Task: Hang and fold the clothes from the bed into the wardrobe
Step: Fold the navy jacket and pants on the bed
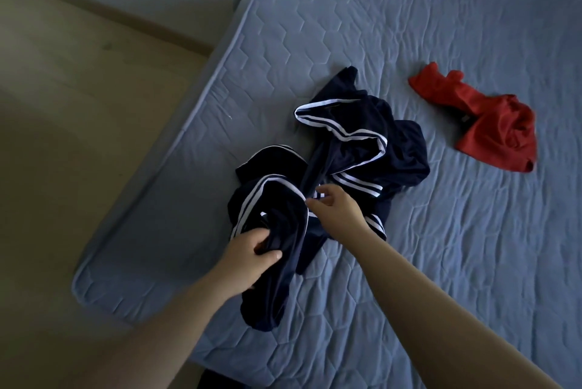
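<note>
Our left hand (252, 251) pinched a fold of the navy tracksuit (362, 149) in its fingers, likely to lift it out of the tangle. Our right hand (338, 207) hovered at the white stripes, fingers released, grasping nothing. The slick, crumpled cloth lay on the quilted bed (409, 26), and a bunched red garment (494, 124) lay well apart.

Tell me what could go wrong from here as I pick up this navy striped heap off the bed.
The left hand grips only one fold of the twisted navy striped heap; lifting there may drag the rest over the nearby mattress edge.
I cannot tell whether the heap is one garment or two, so sorting may stall.
The red garment lies apart and could be forgotten.
</note>
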{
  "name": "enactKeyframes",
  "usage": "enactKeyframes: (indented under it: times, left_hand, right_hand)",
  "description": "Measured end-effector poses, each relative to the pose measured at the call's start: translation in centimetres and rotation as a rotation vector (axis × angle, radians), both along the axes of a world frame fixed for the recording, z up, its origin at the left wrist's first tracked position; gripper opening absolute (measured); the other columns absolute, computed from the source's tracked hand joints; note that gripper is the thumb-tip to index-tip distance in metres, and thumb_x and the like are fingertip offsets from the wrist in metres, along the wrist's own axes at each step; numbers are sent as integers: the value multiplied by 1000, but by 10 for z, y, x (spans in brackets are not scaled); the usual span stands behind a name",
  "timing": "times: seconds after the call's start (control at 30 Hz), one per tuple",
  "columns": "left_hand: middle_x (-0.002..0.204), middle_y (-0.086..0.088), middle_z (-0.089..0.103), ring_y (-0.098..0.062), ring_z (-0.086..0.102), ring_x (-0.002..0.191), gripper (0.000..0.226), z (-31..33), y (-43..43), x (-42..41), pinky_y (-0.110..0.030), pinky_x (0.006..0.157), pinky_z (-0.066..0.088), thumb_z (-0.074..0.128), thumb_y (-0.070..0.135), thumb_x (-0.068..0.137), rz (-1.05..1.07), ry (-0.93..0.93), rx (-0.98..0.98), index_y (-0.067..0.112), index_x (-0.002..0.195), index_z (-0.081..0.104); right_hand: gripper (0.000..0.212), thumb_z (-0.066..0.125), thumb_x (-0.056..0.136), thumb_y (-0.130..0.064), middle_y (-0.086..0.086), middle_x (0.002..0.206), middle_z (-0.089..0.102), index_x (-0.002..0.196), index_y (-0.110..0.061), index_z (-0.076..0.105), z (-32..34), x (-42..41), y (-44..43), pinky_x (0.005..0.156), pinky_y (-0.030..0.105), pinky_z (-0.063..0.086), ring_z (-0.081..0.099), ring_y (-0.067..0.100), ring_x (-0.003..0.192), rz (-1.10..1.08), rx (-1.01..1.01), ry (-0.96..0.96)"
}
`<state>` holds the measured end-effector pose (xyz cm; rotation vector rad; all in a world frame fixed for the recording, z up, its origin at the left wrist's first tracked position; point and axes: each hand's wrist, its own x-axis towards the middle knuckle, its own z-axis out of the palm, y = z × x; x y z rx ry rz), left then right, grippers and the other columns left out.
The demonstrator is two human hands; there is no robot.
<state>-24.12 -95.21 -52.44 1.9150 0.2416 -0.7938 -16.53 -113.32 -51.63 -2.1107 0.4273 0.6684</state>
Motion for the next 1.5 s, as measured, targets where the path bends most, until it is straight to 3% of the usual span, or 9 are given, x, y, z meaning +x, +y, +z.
enactKeyframes:
  times: [0.13, 0.33, 0.57, 0.7, 0.8, 0.93, 1.2, 1.4, 1.5]
  left_hand:
    - [103, 4, 64, -8, 60, 97, 19, -26, 14, -6, -17, 82, 45, 61, 25, 91, 70, 55, 75, 18, 109, 64]
    - [93, 6, 64, -3, 58, 83, 11, -57, 52, -12, -9, 69, 41, 64, 17, 88, 250, 40, 170, 18, 99, 66]
    - [92, -2, 65, -11, 58, 86, 20, -89, 94, -13, -11, 66, 35, 69, 12, 84, 370, 71, 272, 7, 103, 64]
    - [99, -3, 66, -12, 60, 87, 26, -102, 101, -8, -15, 73, 37, 72, 14, 82, 378, 72, 271, 7, 106, 63]
    - [104, -3, 66, -16, 63, 93, 33, -104, 96, -3, -20, 81, 42, 75, 16, 80, 390, 77, 241, 9, 109, 62]
    - [109, 2, 63, -14, 62, 95, 46, -102, 81, 7, -28, 87, 49, 81, 22, 73, 334, 83, 159, 17, 114, 60]
    - [114, 9, 59, -9, 60, 97, 46, -96, 20, 45, -22, 79, 47, 80, 28, 73, 154, -36, 105, 26, 112, 56]
    - [117, 2, 53, -13, 58, 100, 47, -99, -10, 67, -28, 84, 50, 78, 20, 75, 64, -176, 151, 20, 117, 57]
    - [117, 2, 52, -13, 57, 98, 47, -104, -13, 72, -23, 81, 45, 78, 18, 75, 9, -212, 195, 18, 117, 57]
  right_hand:
    - [45, 59, 90, -32, -9, 89, 55, 132, -17, 49, -12, 6, 18, 68, 24, 46, 55, 9, 79, 164, -93, -4]
    - [49, 60, 90, -24, 7, 132, 50, 136, -19, 47, -32, 8, 45, 85, 29, 45, 53, 19, 106, 405, -190, -81]
    - [77, 62, 89, -20, 3, 157, 21, 152, -23, 17, -76, 19, 105, 120, 46, 11, 5, 25, 148, 791, -412, -232]
    - [39, 52, 91, -15, 3, 118, 57, 129, -20, 51, -93, 33, 116, 119, 48, 5, 46, 24, 123, 904, -558, -253]
    - [22, 47, 86, -11, 2, 95, 66, 98, -18, 64, -91, 29, 93, 114, 39, 22, 57, 24, 100, 698, -410, -231]
    - [12, 48, 86, -11, 5, 72, 60, 84, -14, 59, -78, 17, 14, 66, 35, 40, 57, 33, 76, 135, -312, -130]
    - [56, 64, 87, -28, 18, 126, 53, 133, -7, 41, -78, -8, -93, 85, 37, 40, 50, 32, 108, -190, -447, 195]
    - [76, 63, 79, -8, 9, 145, 37, 147, -12, 32, -66, 3, -55, 110, 38, 34, 33, 26, 134, 258, -393, -395]
    - [81, 64, 73, -10, 5, 146, 34, 147, -20, 33, -70, 12, -30, 117, 45, 20, 26, 25, 140, 691, -411, -368]
